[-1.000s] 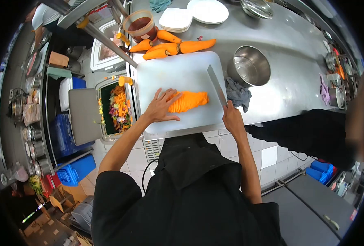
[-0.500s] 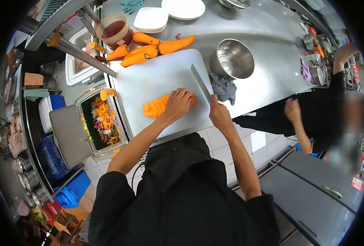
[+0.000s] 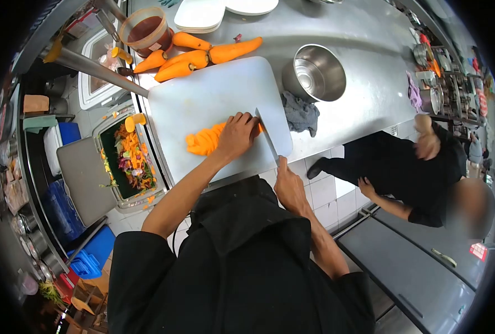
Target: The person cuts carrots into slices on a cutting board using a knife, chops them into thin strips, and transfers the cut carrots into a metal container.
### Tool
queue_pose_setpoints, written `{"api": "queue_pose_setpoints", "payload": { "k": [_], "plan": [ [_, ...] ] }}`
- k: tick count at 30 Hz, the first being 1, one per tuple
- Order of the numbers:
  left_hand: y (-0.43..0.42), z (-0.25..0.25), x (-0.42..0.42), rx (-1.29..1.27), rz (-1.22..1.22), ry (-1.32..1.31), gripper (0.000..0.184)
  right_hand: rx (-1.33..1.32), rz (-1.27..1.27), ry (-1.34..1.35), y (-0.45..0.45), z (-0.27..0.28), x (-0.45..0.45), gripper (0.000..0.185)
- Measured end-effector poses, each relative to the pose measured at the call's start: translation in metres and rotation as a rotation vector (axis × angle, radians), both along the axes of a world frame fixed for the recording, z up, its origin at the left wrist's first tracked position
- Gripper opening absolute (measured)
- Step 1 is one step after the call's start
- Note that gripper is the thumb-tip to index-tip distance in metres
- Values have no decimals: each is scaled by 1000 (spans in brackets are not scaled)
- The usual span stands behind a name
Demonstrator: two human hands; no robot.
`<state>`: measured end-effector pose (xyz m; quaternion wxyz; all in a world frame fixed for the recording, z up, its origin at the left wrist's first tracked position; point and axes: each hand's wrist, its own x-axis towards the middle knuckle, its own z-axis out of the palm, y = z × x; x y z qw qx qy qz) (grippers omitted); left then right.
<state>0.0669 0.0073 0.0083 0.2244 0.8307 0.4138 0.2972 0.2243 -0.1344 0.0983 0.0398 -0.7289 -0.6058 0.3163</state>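
Observation:
Sliced carrot (image 3: 202, 142) lies in an overlapping row on the white cutting board (image 3: 203, 94). My left hand (image 3: 238, 135) presses on the right part of this row, its fingers curled over the carrot and hiding some of it. In my right hand (image 3: 291, 186) is the handle of a kitchen knife (image 3: 268, 136). Its blade slants up and left across the board, at the carrot's right end beside my left fingertips. Whether the edge is in the carrot I cannot tell. Several whole peeled carrots (image 3: 229, 51) lie beyond the board's far edge.
A steel pot (image 3: 330, 83) and a grey cloth (image 3: 300, 114) are right of the board. Behind it stand a tub of reddish-brown liquid (image 3: 144, 34) and white plates (image 3: 198, 15). A scrap bin (image 3: 109, 150) sits at the left. A co-worker (image 3: 403, 172) stands at the right.
My right hand has drawn the knife toward my body and left, bringing the blade to the carrot's end. My left hand stays on the carrot. The co-worker has shifted and the view has moved slightly.

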Motion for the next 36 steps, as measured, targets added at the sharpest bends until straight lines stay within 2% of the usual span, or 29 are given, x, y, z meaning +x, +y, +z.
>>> {"api": "queue_pose_setpoints", "payload": {
  "k": [5,8,10,12,18,20,26,30,33,36],
  "plan": [
    [3,5,-1,-27,-1,29,19,88,44,43,18,-22,4,31],
    [2,-1,-1,-14,3,16,20,64,42,42,18,7,-1,33],
    [2,-2,-2,32,10,10,21,33,37,6,13,-7,-2,34],
    [3,-1,-2,79,5,0,21,168,76,39,15,-22,-2,33],
    [3,0,-3,49,10,-13,20,67,33,-23,13,3,-8,30],
    [3,-1,-3,41,5,-12,18,108,21,47,12,-13,-6,28],
    [3,0,-3,20,3,-32,17,131,15,82,7,1,-8,28],
    [5,7,-3,4,16,7,17,114,28,36,18,-10,-11,31],
    [4,9,-7,-56,-33,44,25,85,12,14,10,5,-12,29],
    [0,0,-7,-38,-29,-1,27,111,7,39,10,-13,-13,30]
  ]
}}
